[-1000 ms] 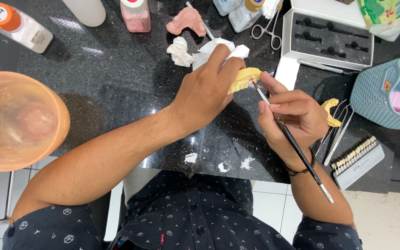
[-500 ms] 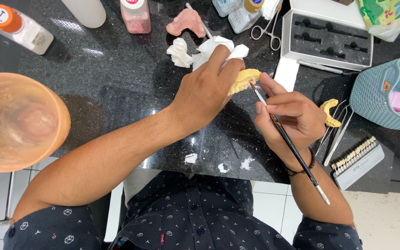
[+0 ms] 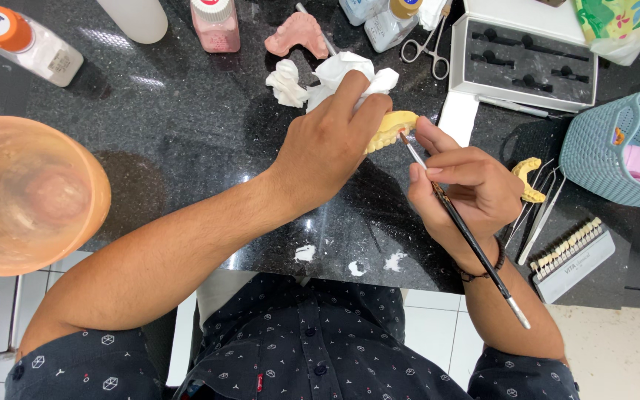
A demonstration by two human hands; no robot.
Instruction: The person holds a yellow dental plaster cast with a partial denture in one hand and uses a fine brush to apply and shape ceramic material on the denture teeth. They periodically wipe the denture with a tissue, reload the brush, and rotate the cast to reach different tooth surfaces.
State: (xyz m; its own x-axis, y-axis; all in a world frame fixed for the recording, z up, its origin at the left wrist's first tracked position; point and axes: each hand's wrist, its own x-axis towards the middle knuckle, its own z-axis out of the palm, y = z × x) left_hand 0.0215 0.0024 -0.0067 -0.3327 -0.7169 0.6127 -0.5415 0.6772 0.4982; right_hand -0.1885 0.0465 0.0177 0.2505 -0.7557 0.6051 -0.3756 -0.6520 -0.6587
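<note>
Head view, looking down on a black speckled counter [image 3: 187, 133]; left hand [image 3: 331, 148] closed around a yellow dental cast [image 3: 390, 127], fingers wrapped over it, cast held just above the counter near a wad of white tissue [image 3: 350, 74]; right hand [image 3: 461, 189] pinching a thin dark-handled brush [image 3: 468, 233] pen-style, tip touching the cast's edge. Risks, as judged: grip covers most of the cast, so the brush tip works partly out of sight and could stray; long handle juts back toward the right forearm, a nudge there could jog the tip; a second yellow cast [image 3: 529, 178] and metal instruments [image 3: 538, 215] lie just beside the right hand, easily knocked; orange bowl [image 3: 27, 196] sits by the left elbow at the counter's edge, a swing could tip it.
</note>
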